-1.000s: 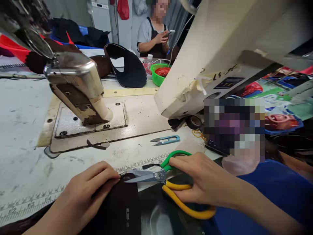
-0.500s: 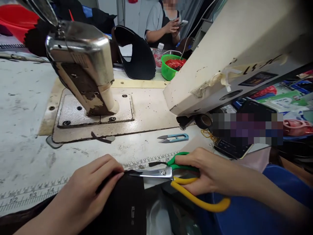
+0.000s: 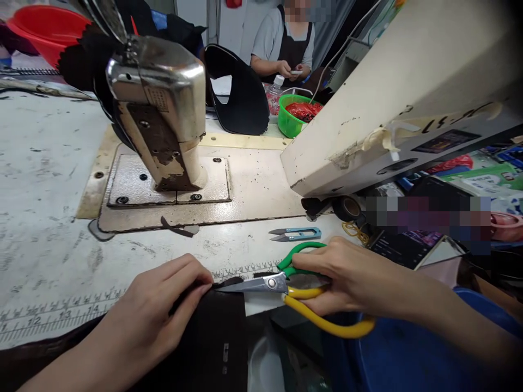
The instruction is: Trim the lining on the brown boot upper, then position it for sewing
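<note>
My left hand presses flat on a dark piece of fabric at the near edge of the worn white sewing table, fingertips at the fabric's top edge. My right hand grips scissors with one green and one yellow handle. Their blades are closed and point left, touching the fabric's upper edge next to my left fingertips. A thin dark strip lies by the blades.
A sewing machine head and cream arm stand behind. Blue thread snips, a tape roll, a phone and a green bowl lie around. A seated person across looks at a phone.
The scissor blades went from open to closed at the fabric's edge and slid slightly right. The view shifted, and my left hand stayed on the fabric.
</note>
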A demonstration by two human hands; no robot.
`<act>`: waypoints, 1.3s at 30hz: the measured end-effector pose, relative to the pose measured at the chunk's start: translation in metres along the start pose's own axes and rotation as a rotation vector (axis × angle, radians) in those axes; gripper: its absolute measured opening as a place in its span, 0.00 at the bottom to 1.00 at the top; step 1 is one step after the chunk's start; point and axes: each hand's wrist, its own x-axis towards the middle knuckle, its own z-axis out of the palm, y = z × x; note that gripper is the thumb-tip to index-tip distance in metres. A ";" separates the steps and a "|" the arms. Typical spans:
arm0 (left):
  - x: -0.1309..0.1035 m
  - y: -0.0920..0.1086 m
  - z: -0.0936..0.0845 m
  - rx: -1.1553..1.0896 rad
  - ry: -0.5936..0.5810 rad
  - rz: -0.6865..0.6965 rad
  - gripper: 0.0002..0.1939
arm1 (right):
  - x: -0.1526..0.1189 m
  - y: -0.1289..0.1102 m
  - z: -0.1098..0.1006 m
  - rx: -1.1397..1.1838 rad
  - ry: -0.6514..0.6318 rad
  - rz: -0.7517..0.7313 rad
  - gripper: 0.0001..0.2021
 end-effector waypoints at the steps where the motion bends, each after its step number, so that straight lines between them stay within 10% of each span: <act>1: 0.001 -0.001 0.001 0.005 0.014 -0.001 0.15 | 0.001 -0.001 -0.001 -0.003 -0.002 -0.001 0.24; 39: 0.022 -0.001 -0.037 -0.733 -0.290 -0.278 0.14 | 0.034 -0.052 -0.002 -0.143 -0.047 -0.047 0.13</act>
